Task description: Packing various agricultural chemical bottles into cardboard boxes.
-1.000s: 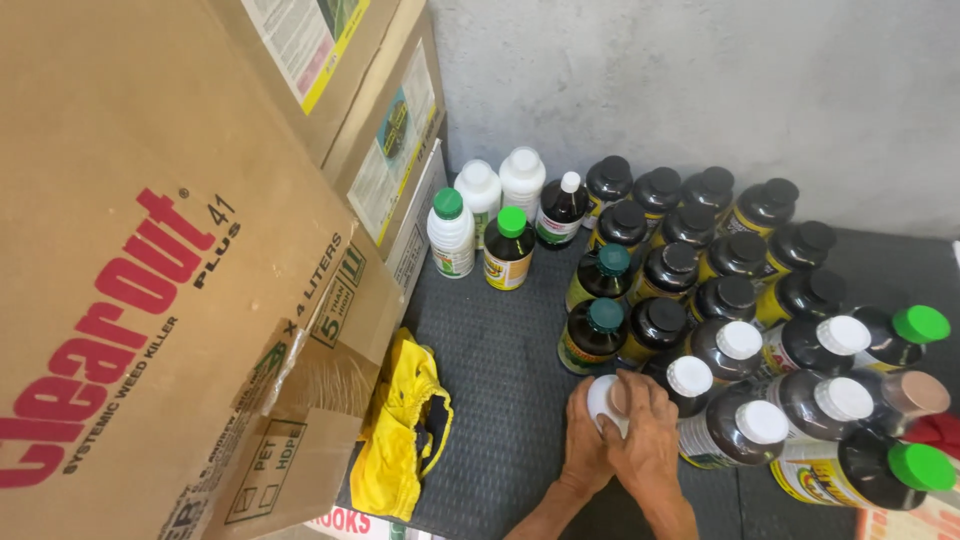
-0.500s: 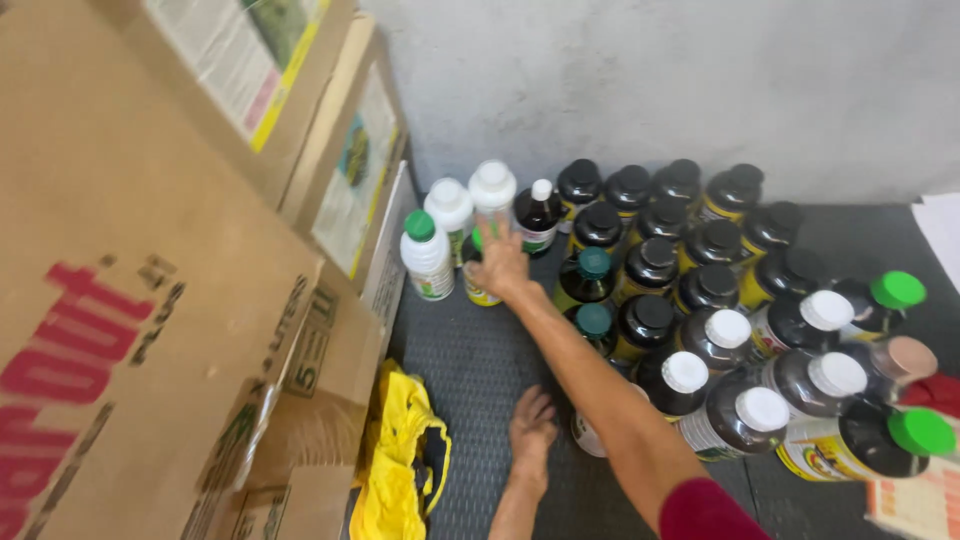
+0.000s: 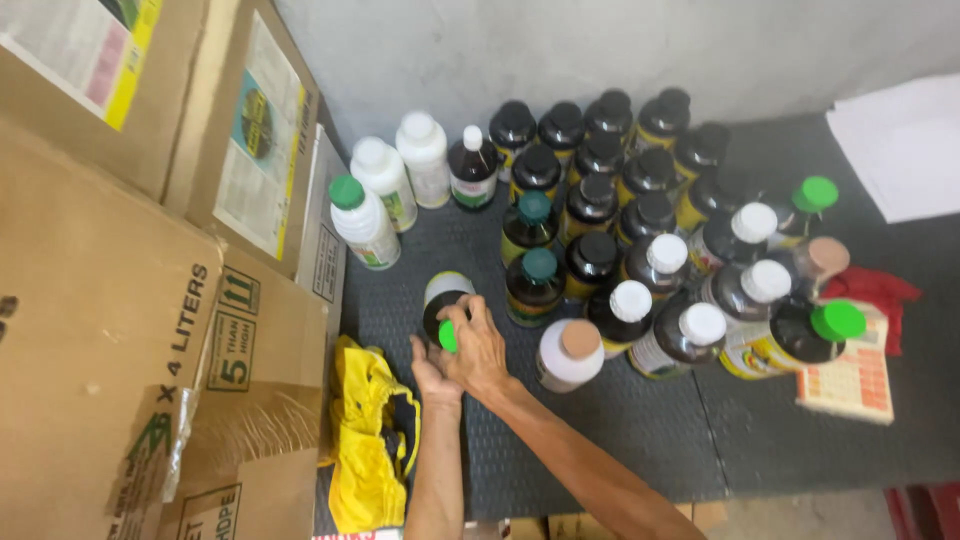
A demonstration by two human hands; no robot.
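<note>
A dark bottle with a green cap (image 3: 446, 300) lies tilted toward me on the grey mat (image 3: 600, 430). My right hand (image 3: 480, 348) is wrapped over its cap end. My left hand (image 3: 430, 376) holds the same bottle from below and the left. To the right of my hands stands a white bottle with a brownish top (image 3: 570, 352). Behind it, several dark bottles with black, white and green caps (image 3: 620, 200) stand packed in rows.
Big cardboard boxes (image 3: 150, 300) wall off the left side. A yellow cloth (image 3: 370, 450) lies beside them. Three white bottles (image 3: 385, 185) stand at the back left. At the right are a red cloth (image 3: 880, 290), a small booklet (image 3: 850, 380) and white paper (image 3: 905, 145).
My right hand reached to the back left, took the green-capped dark bottle and brought it forward. My left hand has joined it on the bottle. The bottle held earlier now stands alone.
</note>
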